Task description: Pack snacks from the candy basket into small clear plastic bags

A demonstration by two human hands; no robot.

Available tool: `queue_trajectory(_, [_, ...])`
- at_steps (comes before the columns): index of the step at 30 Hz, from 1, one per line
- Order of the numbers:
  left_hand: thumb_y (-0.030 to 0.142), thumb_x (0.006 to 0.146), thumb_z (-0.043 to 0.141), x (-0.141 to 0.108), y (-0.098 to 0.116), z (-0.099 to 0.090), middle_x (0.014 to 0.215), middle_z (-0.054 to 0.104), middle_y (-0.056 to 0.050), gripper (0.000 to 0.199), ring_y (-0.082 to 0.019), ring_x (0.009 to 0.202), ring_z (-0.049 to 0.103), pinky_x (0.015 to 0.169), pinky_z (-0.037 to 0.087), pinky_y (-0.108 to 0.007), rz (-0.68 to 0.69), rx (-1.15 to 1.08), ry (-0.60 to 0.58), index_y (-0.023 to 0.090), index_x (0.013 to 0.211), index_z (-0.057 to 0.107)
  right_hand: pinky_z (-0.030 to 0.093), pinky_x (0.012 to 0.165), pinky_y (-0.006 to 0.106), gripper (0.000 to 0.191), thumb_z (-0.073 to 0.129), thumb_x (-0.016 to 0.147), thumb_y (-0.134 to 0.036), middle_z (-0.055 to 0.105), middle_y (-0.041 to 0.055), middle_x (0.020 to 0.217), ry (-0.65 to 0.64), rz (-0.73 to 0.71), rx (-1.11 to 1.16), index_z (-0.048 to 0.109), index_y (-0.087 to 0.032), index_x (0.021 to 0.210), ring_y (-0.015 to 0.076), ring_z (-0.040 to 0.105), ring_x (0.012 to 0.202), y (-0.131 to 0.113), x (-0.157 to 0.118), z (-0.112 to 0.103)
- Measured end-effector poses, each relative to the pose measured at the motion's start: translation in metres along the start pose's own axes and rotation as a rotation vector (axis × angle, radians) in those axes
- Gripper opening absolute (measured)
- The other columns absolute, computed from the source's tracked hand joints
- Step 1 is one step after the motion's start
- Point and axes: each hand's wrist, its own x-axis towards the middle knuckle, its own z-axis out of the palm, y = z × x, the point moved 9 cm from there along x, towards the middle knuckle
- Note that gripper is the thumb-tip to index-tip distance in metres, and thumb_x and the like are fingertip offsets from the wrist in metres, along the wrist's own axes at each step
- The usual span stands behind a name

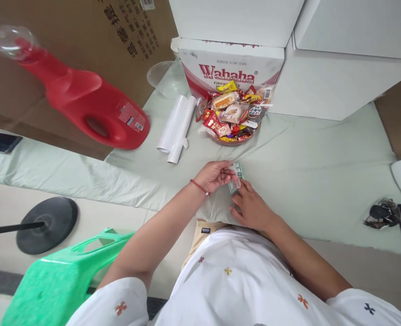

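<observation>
A small green and clear plastic wrapper (239, 170) lies at the front part of the cloth-covered table, between my two hands. My left hand (214, 176), with a red cord at its wrist, is closed with its thumb and fingers pinching the wrapper from the left. My right hand (253, 206) has its fingers curled against the wrapper's lower right edge, its index fingertip on the plastic. What the wrapper contains, if anything, cannot be made out. Just behind my hands stands a plate (232, 142) heaped with wrapped sweets and snacks (232, 113).
A white and red Wahaha carton (227, 59) stands behind the sweets, beside white boxes (316, 86). To the left are two white rolls (177, 129) and a red jug (95, 104). Keys (384, 212) lie at the right. A green stool (51, 280) stands below the table edge.
</observation>
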Motion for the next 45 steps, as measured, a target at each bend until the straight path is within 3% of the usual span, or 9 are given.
queue_trajectory(5, [0.009,0.087,0.062,0.018,0.004,0.03,0.068,0.073,-0.008,0.015,-0.005,0.04,0.048,0.044,0.041,-0.019,0.114,0.384,-0.025,0.01,0.072,0.066,0.05,0.107,0.06,0.021,0.063,0.095,-0.034,0.059,0.0231,0.133,-0.015,0.014,-0.028,0.072,-0.015,0.094,0.0396,0.047,0.133,0.009,0.001,0.001])
queue_trajectory(15, [0.014,0.081,0.068,0.031,-0.004,0.02,0.067,0.071,-0.002,0.005,-0.011,0.057,0.058,0.056,0.044,-0.022,0.238,0.671,0.021,0.016,0.079,0.071,0.056,0.101,0.055,0.026,0.056,0.1,-0.024,0.073,0.0105,0.119,0.355,-0.01,0.104,0.071,-0.029,0.121,0.03,0.064,0.118,0.017,-0.028,-0.025])
queue_trajectory(24, [0.046,0.097,0.052,0.017,0.008,0.022,0.093,0.079,-0.015,0.038,-0.004,0.036,0.028,0.037,0.018,-0.023,0.016,0.359,-0.217,0.012,0.102,0.07,0.052,0.109,0.056,0.05,0.046,0.102,-0.012,0.067,0.0064,0.143,0.26,0.03,0.019,0.061,-0.028,0.147,0.0312,0.053,0.134,0.048,-0.008,-0.002])
queue_trajectory(28, [0.055,0.093,0.059,-0.007,0.055,-0.01,0.121,0.075,-0.015,0.05,-0.005,0.047,0.045,0.044,0.034,-0.022,0.421,0.338,-0.094,0.018,0.126,0.064,0.058,0.094,0.053,0.04,0.046,0.103,-0.015,0.075,0.007,0.126,0.34,0.107,0.123,0.072,-0.03,0.129,0.0296,0.061,0.112,0.057,-0.006,-0.016])
queue_trajectory(31, [0.057,0.082,0.074,-0.05,0.072,-0.002,0.147,0.062,-0.015,0.065,-0.022,0.106,0.068,0.088,0.056,-0.035,0.897,0.66,-0.106,0.022,0.136,0.061,0.054,0.099,0.053,0.031,0.048,0.103,-0.021,0.078,0.0072,0.114,0.387,0.101,0.246,0.075,-0.028,0.116,0.0291,0.061,0.114,0.052,-0.004,-0.044])
queue_trajectory(33, [0.055,0.072,0.085,-0.066,0.051,0.02,0.154,0.056,-0.014,0.077,-0.034,0.14,0.052,0.115,0.043,-0.048,0.991,0.943,-0.27,0.023,0.138,0.062,0.052,0.101,0.049,0.026,0.051,0.104,-0.026,0.078,0.0073,0.108,0.336,0.084,0.393,0.076,-0.027,0.112,0.0282,0.062,0.116,0.046,-0.001,-0.059])
queue_trajectory(36, [0.049,0.076,0.083,-0.059,0.011,0.03,0.124,0.074,-0.011,0.052,-0.033,0.121,0.064,0.11,0.045,-0.049,0.803,1.05,-0.369,0.02,0.118,0.071,0.055,0.089,0.039,0.028,0.057,0.103,-0.043,0.076,0.006,0.101,0.213,0.201,0.697,0.077,-0.025,0.11,0.0239,0.068,0.1,0.049,0.002,-0.063])
queue_trajectory(39, [0.049,0.08,0.079,-0.04,-0.015,0.022,0.089,0.073,-0.004,0.04,-0.021,0.082,0.067,0.079,0.055,-0.035,0.569,0.698,-0.281,0.016,0.101,0.07,0.056,0.086,0.037,0.05,0.053,0.099,-0.066,0.076,0.0061,0.109,0.271,0.394,1.101,0.074,-0.026,0.121,0.0234,0.07,0.097,0.062,-0.003,-0.054])
queue_trajectory(45, [0.058,0.072,0.086,-0.032,-0.056,0.022,0.106,0.071,-0.006,0.061,-0.018,0.086,0.067,0.067,0.058,-0.028,0.374,-0.031,-0.093,0.019,0.113,0.064,0.055,0.096,0.039,0.052,0.079,0.081,-0.061,0.076,0.0066,0.122,0.283,0.601,1.369,0.074,-0.025,0.119,0.0257,0.069,0.11,0.057,-0.006,-0.002])
